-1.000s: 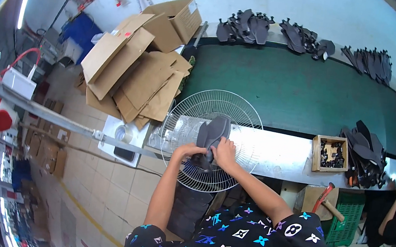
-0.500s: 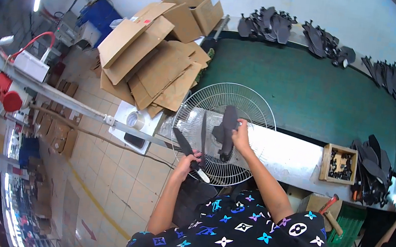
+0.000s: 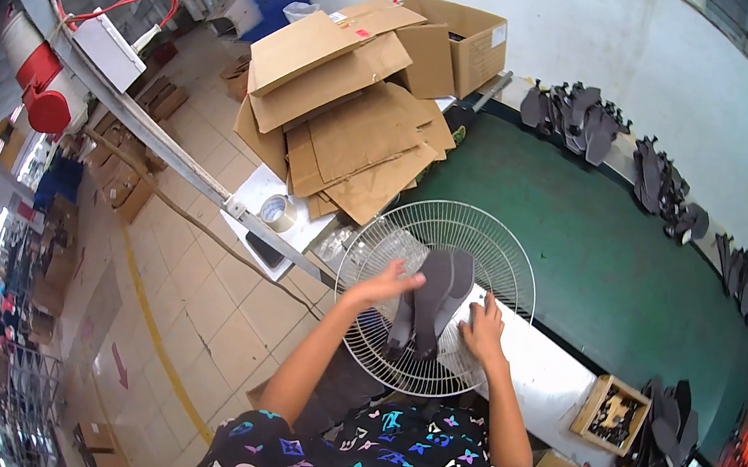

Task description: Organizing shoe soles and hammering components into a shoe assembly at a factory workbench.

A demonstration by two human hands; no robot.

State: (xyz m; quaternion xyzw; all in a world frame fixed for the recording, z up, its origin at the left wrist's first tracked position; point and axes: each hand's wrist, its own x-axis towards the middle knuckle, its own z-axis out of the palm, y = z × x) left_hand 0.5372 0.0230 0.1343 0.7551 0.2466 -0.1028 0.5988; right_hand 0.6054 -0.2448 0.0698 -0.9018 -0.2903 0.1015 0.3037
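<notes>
Two or so dark grey, paddle-shaped pieces with black ends (image 3: 442, 290) lie overlapping inside a round wire fan guard (image 3: 530, 282). My left hand (image 3: 386, 285) is beside their left edge, fingers spread, the fingertips at or very near the grey surface. On the other side, my right hand (image 3: 484, 328) is held open over the guard, its fingers apart and pointing away from me. Neither hand grips anything. A crumpled clear plastic sheet (image 3: 398, 251) shows under the guard.
Flattened cardboard (image 3: 358, 142) is piled at the left of the green conveyor belt (image 3: 527, 216). A wooden box of small black parts (image 3: 586, 405) stands to the right, near more dark paddle pieces (image 3: 672, 424). A tape roll (image 3: 278, 211) lies by a metal rail (image 3: 168, 145).
The dark pieces I held, one or more in each hand, now lie together in the wire guard. Both hands have let go and opened. The view has shifted and tilted.
</notes>
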